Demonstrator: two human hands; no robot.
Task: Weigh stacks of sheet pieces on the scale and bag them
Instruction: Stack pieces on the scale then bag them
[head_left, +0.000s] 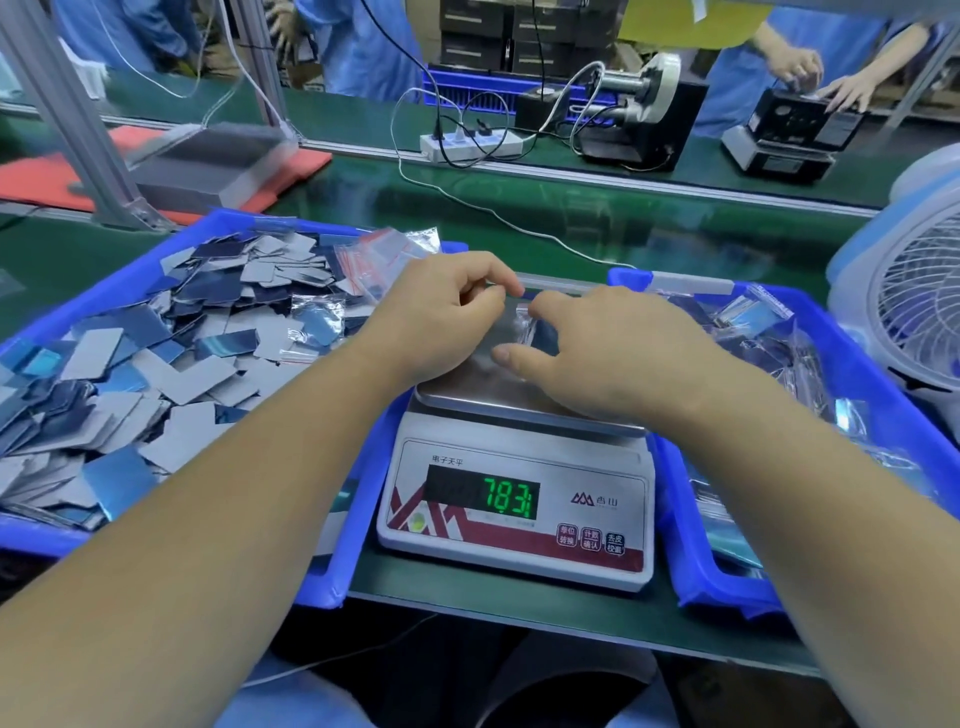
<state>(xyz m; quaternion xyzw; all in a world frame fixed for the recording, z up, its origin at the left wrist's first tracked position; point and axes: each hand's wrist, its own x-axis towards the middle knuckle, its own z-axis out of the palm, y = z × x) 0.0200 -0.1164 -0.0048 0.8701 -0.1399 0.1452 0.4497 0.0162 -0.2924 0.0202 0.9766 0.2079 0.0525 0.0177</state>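
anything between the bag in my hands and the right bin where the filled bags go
Nothing visible does. Both hands, left and right, pinch the bag just above the scale pan. The right bin sits directly beside the scale, and only its low near wall lies between.

White fan (914, 306) at right, power strip (470, 144) beyond the belt.

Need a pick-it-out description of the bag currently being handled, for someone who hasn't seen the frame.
Start at the white scale with the green digits, between the two blue bins. Directly above its steel pan, the left hand and right hand both pinch one small clear plastic bag. Unlike the bags lying in the right bin or on the loose pieces in the left bin, it alone is held.
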